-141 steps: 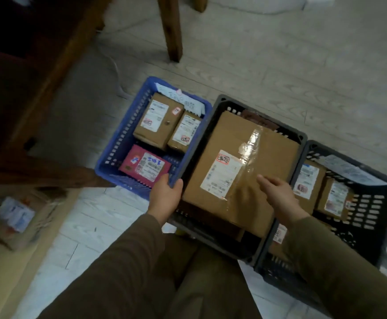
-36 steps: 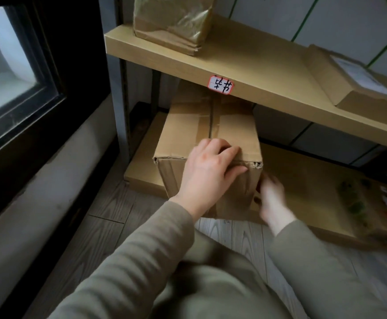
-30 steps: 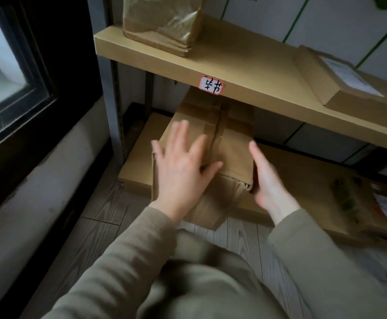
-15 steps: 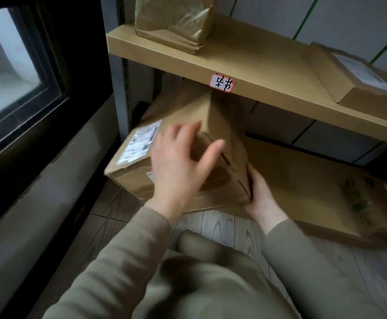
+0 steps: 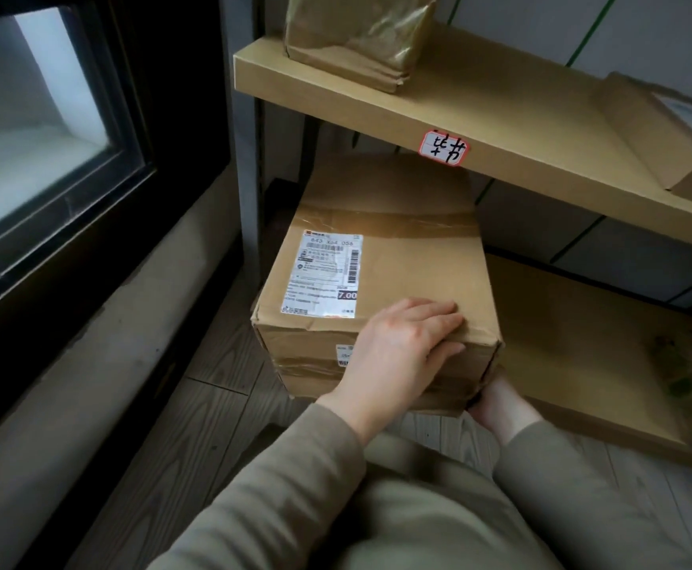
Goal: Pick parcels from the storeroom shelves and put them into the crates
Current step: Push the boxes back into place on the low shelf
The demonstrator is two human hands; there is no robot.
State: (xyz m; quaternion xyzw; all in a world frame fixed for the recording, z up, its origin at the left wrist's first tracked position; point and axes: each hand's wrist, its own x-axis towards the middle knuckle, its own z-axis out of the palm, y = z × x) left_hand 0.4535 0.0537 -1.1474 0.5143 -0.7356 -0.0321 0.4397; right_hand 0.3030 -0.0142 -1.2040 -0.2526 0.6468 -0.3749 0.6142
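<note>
A large brown cardboard parcel [image 5: 397,257] with a white shipping label on top sticks out from the bottom shelf [image 5: 574,343], under the upper shelf board [image 5: 500,129]. My left hand [image 5: 401,351] lies over the parcel's near top edge, fingers flat on top and thumb down the front face. My right hand [image 5: 496,405] holds the parcel's lower right corner from beneath; its fingers are hidden under the box. No crates are in view.
A taped brown bag parcel [image 5: 356,35] and a flat box [image 5: 665,133] sit on the upper shelf. A wrapped parcel [image 5: 690,372] lies at the right of the bottom shelf. A dark window frame [image 5: 89,191] and a low ledge run along the left.
Earlier I was at the crates; now I face the shelves. In the last second the parcel was rolled over so its label faces up, and my hands shifted to its near edge and lower corner.
</note>
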